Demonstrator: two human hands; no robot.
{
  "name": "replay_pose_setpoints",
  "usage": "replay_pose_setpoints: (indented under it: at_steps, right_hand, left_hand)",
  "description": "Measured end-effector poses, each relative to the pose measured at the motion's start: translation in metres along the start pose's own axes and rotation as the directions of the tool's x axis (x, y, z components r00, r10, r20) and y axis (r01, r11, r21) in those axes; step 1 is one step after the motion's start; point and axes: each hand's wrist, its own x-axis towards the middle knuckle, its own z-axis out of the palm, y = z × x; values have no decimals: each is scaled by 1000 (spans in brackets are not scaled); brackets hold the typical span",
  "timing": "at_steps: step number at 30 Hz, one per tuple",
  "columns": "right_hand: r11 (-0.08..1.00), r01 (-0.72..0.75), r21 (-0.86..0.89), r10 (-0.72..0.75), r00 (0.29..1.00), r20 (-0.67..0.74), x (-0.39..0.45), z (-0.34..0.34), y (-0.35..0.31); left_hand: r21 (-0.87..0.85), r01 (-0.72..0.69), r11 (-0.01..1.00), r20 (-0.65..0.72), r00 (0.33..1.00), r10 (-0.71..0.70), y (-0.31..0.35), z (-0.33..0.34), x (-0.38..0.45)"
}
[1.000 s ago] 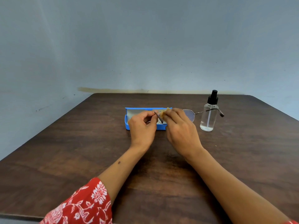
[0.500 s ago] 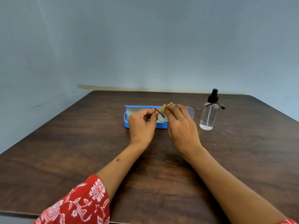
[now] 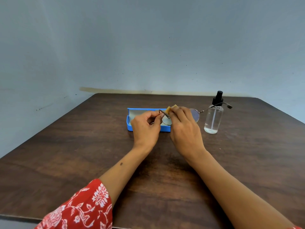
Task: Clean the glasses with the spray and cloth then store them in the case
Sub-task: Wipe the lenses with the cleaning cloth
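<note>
Both hands pinch: left hand (image 3: 145, 128) the glasses (image 3: 166, 120), right hand (image 3: 184, 129) the cloth (image 3: 170, 107) on them.

Both forearms reach forward; left hand (image 3: 146, 129) and right hand (image 3: 185, 132) apparently pinching.

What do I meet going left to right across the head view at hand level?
Blue case → left hand → yellow cloth → right hand → spray bottle
</note>
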Motion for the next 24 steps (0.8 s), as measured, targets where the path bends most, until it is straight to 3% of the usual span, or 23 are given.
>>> replay_pose_setpoints:
  at_steps: [6, 14, 19, 24]
  right_hand:
    - [983, 112, 144, -113, 994, -2, -2, -1, -3]
    - [999, 25, -21, -25, 999, 32, -1, -1, 2]
    - [986, 107, 127, -107, 994, -9, -4, -2, -3]
    - [998, 57, -37, -57, 998, -4, -3, -2, 4]
  left_hand:
    - [-5, 21, 1000, -20, 1000, -21, -2, -1, 2]
    - [-30, 32, 999, 12, 999, -32, -2, 0, 0]
    - [-88, 64, 994, -24, 998, -66, -7, 1, 3]
    - [-65, 39, 997, 5, 999, -39, -4, 1, 1]
